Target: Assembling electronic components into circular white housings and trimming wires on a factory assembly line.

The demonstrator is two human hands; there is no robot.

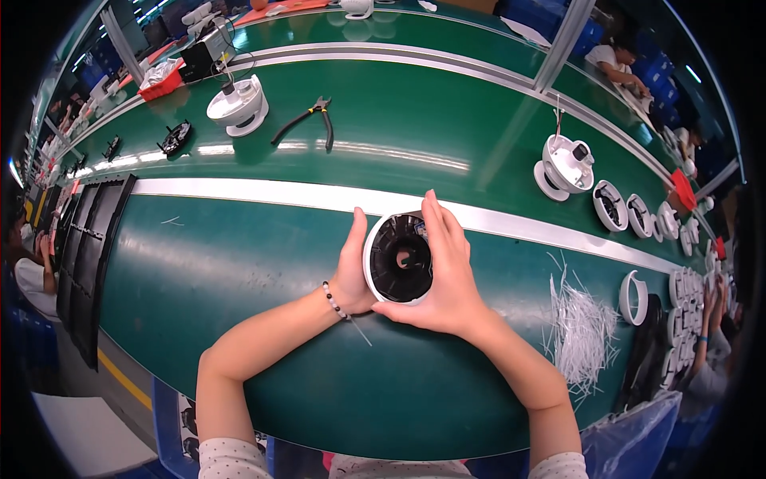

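Observation:
A round part with a white rim and a black inner disc with a centre hole (399,257) is held upright over the green bench. My left hand (351,271) grips its left edge, thumb up along the rim. My right hand (448,271) wraps its right side, fingers lying over the top edge. A bead bracelet sits on my left wrist.
Black-handled pliers (307,121) and a white dome housing (238,105) lie on the green conveyor behind a silver rail (239,191). Another white dome assembly (565,166) and several white rings (638,214) stand right. A heap of white ties (581,331) lies near right. Black trays (92,247) sit left.

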